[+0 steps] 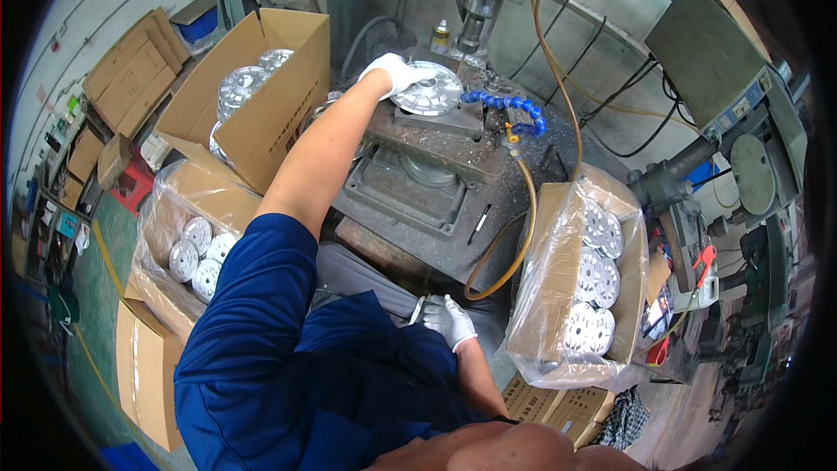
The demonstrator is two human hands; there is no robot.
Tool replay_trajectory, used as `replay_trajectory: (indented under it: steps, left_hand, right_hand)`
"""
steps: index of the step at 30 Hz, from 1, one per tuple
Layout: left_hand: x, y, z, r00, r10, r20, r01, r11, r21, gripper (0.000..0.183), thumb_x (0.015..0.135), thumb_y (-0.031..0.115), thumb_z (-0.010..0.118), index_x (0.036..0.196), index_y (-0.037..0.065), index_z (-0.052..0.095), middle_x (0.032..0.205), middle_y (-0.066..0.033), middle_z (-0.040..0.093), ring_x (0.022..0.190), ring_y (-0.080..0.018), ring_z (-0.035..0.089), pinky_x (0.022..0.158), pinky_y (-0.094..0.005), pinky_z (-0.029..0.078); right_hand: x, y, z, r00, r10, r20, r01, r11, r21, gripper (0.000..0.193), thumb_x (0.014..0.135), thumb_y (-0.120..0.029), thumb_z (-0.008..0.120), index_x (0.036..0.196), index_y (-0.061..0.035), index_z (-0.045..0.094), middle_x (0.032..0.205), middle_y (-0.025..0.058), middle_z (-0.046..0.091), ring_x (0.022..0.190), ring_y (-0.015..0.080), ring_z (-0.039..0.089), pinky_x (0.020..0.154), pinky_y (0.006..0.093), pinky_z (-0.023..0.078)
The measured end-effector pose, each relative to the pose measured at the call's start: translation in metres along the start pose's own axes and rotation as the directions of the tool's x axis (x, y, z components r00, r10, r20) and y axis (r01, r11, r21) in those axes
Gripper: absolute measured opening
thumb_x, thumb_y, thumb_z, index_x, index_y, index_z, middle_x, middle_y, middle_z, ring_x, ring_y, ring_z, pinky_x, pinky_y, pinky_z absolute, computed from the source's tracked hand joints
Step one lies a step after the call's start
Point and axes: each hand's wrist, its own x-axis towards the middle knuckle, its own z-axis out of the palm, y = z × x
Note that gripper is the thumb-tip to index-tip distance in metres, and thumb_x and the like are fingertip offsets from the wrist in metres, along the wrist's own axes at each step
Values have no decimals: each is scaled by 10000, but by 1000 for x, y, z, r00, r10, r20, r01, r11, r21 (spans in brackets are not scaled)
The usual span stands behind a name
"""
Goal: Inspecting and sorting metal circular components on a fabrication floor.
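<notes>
Head view: left hand (pixel 397 76) on silver disc (pixel 433 92), right hand (pixel 449 321) apart near grey trousers (pixel 362 276), both grips unclear.

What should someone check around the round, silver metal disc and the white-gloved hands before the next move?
1. Round, silver metal disc fully seated on its metal support: cannot tell; the disc hides the contact.
2. White-gloved left hand clear of the disc: not ok; it is on the disc.
3. White-gloved right hand away from the disc: ok; it is by the lap.
4. Cylindrical grey metal spindle at a standstill: cannot tell from one picture.
5. Blue, segmented hose close to the disc: ok; its end is at the right edge.
6. Grey metal worktable free of loose items: not ok; a slim black-and-white pen lies there.
</notes>
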Motion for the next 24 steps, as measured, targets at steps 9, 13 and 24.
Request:
replay_trajectory:
  steps: [9,13,24]
  left_hand:
    - [-29,6,-5,981,83,-175,-86,996,-8,726,765,640,549,1104,2,631,1095,-206,626,1027,-318,594,876,-351,445]
    - [-64,-13,-17,864,-44,-502,3,997,-83,587,824,530,548,1116,27,623,1081,-175,638,1019,-300,603,885,-359,456]
    - [-256,-120,84,840,-19,542,540,-66,-839,511,950,332,479,1277,-58,437,1292,-133,501,1204,-209,471,1052,-347,356]
  right_hand:
    - [-7,-3,4,999,31,-22,-31,999,-17,415,922,-417,510,1140,-70,575,1015,154,628,883,289,600,776,418,495]
    - [-14,-4,4,999,-44,8,45,998,-52,409,930,-401,506,1157,-67,568,1014,146,629,872,255,605,751,386,500]
    - [-147,-84,134,613,-588,527,575,-124,-808,724,815,-467,596,1399,-136,324,1305,166,429,949,328,601,826,396,500]
